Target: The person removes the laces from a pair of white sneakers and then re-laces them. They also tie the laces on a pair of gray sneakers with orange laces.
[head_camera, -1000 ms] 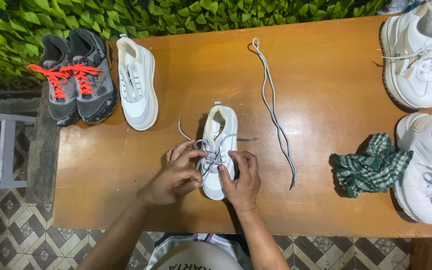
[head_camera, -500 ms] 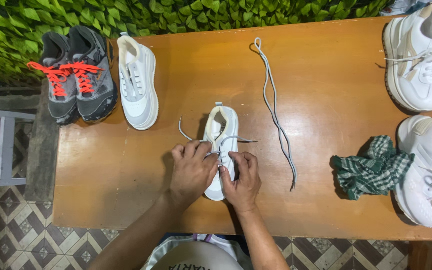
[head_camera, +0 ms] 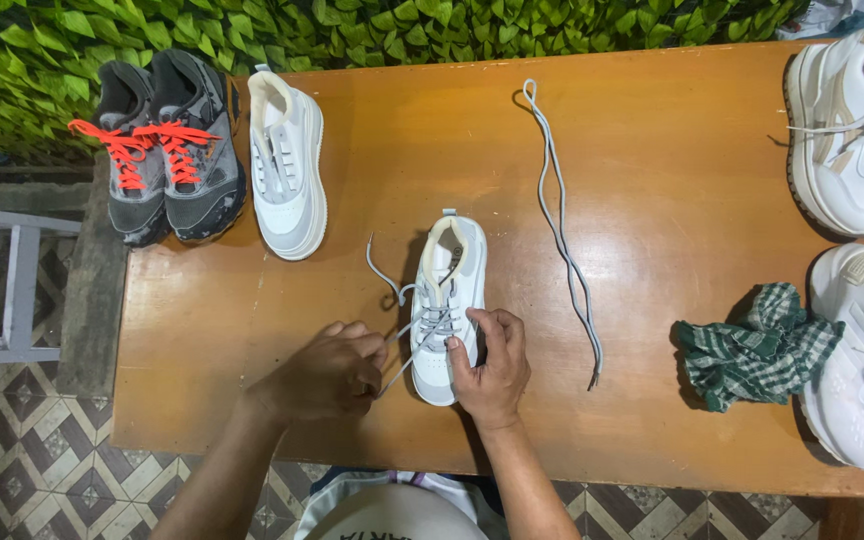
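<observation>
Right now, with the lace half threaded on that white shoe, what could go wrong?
1. The left hand pulls the lace out sideways while the right hand only presses on the white shoe; a hard tug might slide or twist it.
2. The other lace end lies loose on the table; uneven pulling could draw it back through the eyelets.

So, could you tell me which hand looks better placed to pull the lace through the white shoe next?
Probably the left hand: it pinches the grey lace beside the white shoe, while the right hand rests on the shoe, steadying it.
</observation>
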